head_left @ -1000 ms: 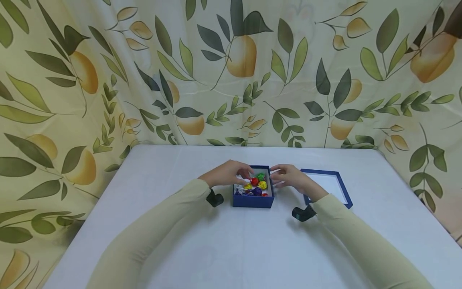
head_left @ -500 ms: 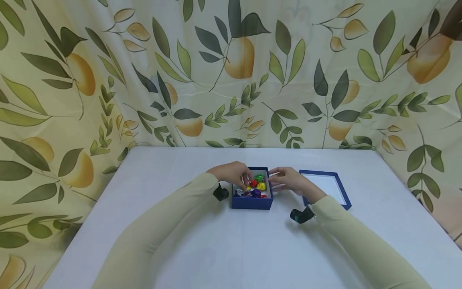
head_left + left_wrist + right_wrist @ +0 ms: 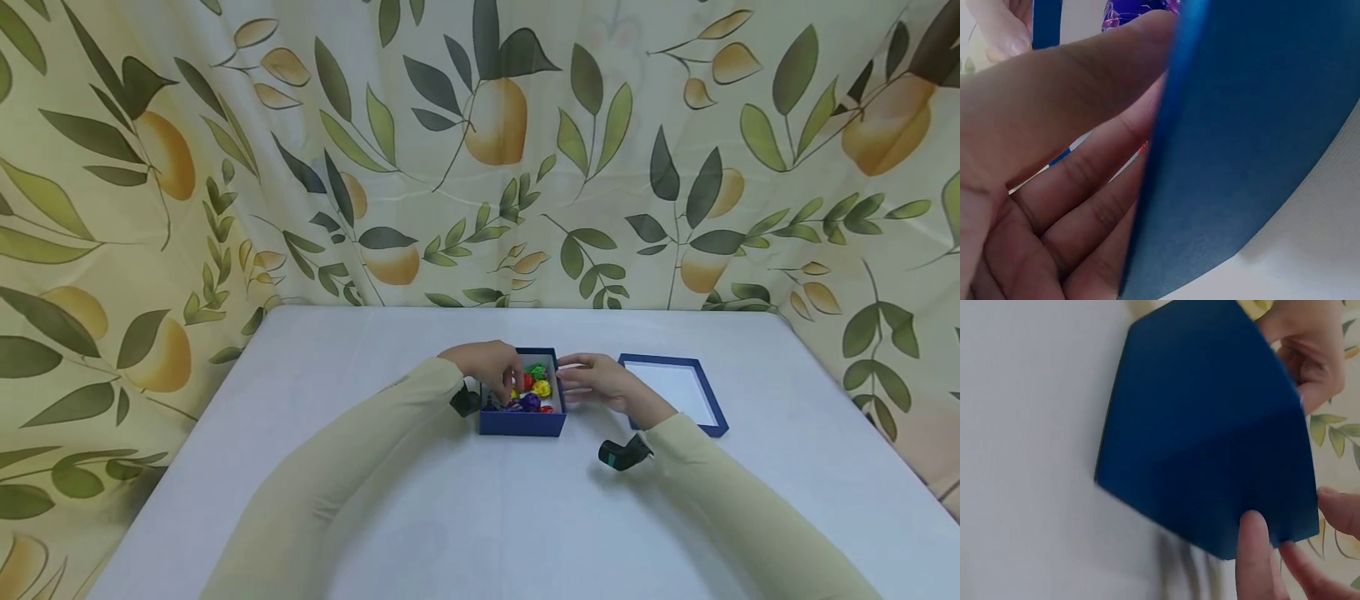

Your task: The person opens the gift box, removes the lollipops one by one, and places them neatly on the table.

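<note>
A small dark-blue box [image 3: 522,425] stands on the table, its top uncovered, with several candies in shiny wrappers inside. Yellow [image 3: 541,388], purple [image 3: 530,403] and green [image 3: 536,370] candies show, along with red. My left hand [image 3: 489,363] reaches down over the left side into the box, fingers bent towards the candies. In the left wrist view the box wall [image 3: 1241,125] hides its fingertips, near a purple candy [image 3: 1124,11]; whether they pinch one cannot be seen. My right hand [image 3: 603,382] rests its fairly straight fingers against the box's right side, as the right wrist view also shows.
A blue-rimmed lid [image 3: 712,392] with a white inside lies right of the box, partly behind my right forearm. Both wrists wear black cameras. A white cloth [image 3: 480,517] covers the table, and a fruit-patterned curtain [image 3: 450,192] hangs along the back and left.
My left hand has moved right and down, deeper into the box, its fingers drawing closer together over the candies. My right hand stays at the box's right side. The head view has shifted slightly.
</note>
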Action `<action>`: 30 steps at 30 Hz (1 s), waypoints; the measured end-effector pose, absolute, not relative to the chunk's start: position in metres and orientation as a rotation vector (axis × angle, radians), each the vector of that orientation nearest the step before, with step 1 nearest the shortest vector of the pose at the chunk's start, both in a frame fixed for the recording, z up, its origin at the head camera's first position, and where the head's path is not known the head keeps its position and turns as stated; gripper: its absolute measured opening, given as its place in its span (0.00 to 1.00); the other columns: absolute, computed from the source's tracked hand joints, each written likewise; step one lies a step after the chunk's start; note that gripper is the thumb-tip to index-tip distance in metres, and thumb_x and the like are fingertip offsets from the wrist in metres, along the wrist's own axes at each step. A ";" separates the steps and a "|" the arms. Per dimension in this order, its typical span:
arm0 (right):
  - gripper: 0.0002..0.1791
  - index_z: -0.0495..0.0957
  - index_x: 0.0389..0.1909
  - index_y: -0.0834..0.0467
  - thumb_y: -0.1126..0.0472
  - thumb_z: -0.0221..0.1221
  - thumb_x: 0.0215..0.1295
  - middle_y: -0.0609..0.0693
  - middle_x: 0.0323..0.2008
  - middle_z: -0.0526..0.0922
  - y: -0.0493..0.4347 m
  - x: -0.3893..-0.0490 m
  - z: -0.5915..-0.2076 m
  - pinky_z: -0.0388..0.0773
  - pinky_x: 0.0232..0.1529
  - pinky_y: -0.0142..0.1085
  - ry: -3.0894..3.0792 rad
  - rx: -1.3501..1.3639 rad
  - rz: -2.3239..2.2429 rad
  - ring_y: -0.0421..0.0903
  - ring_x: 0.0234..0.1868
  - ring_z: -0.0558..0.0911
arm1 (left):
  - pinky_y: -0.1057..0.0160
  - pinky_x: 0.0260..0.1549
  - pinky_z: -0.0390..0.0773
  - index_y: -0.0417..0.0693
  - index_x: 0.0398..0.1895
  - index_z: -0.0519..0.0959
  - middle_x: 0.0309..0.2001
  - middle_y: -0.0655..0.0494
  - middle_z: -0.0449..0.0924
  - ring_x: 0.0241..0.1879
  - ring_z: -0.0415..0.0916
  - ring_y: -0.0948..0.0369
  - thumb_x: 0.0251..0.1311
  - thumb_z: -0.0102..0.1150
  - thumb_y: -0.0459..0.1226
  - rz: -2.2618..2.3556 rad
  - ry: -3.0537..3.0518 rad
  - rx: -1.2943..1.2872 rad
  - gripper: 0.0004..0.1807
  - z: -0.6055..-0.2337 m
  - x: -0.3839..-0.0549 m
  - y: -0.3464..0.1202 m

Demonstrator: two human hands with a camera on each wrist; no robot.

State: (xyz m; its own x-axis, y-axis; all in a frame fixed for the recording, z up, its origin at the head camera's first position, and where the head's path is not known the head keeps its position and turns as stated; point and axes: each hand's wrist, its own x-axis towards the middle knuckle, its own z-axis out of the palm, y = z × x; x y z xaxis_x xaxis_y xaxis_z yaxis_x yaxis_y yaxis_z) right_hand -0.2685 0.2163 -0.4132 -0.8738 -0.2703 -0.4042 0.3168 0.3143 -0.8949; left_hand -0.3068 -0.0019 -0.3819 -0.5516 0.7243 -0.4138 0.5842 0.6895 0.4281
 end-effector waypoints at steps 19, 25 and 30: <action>0.34 0.54 0.69 0.64 0.62 0.56 0.65 0.66 0.63 0.66 0.211 -0.264 -0.415 0.74 0.58 0.44 2.006 0.152 -1.688 0.45 0.47 0.79 | 0.69 0.34 0.77 0.53 0.26 0.82 0.32 0.60 0.81 0.32 0.75 0.63 0.47 0.70 0.30 0.252 2.379 0.910 0.08 -0.391 -0.306 0.002; 0.35 0.54 0.69 0.64 0.62 0.57 0.65 0.63 0.60 0.70 0.212 -0.263 -0.416 0.76 0.57 0.42 1.995 0.138 -1.700 0.43 0.46 0.79 | 0.71 0.31 0.76 0.52 0.27 0.83 0.29 0.60 0.81 0.29 0.75 0.65 0.49 0.67 0.29 0.241 2.381 0.947 0.07 -0.391 -0.305 0.000; 0.34 0.54 0.69 0.64 0.62 0.56 0.65 0.66 0.63 0.66 0.212 -0.263 -0.415 0.75 0.57 0.43 1.995 0.131 -1.697 0.45 0.48 0.78 | 0.72 0.30 0.75 0.49 0.31 0.85 0.30 0.60 0.81 0.28 0.72 0.67 0.51 0.66 0.29 0.212 2.357 1.014 0.07 -0.388 -0.308 0.000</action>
State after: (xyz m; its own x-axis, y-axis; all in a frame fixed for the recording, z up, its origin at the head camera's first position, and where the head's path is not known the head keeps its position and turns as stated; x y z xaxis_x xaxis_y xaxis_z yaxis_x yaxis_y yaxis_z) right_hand -0.2632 0.2123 -0.4155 -0.8633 -0.2501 -0.4383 0.3926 0.2129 -0.8947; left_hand -0.3084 -0.0003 -0.3880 -0.5578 0.7091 -0.4314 0.6206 0.7014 0.3505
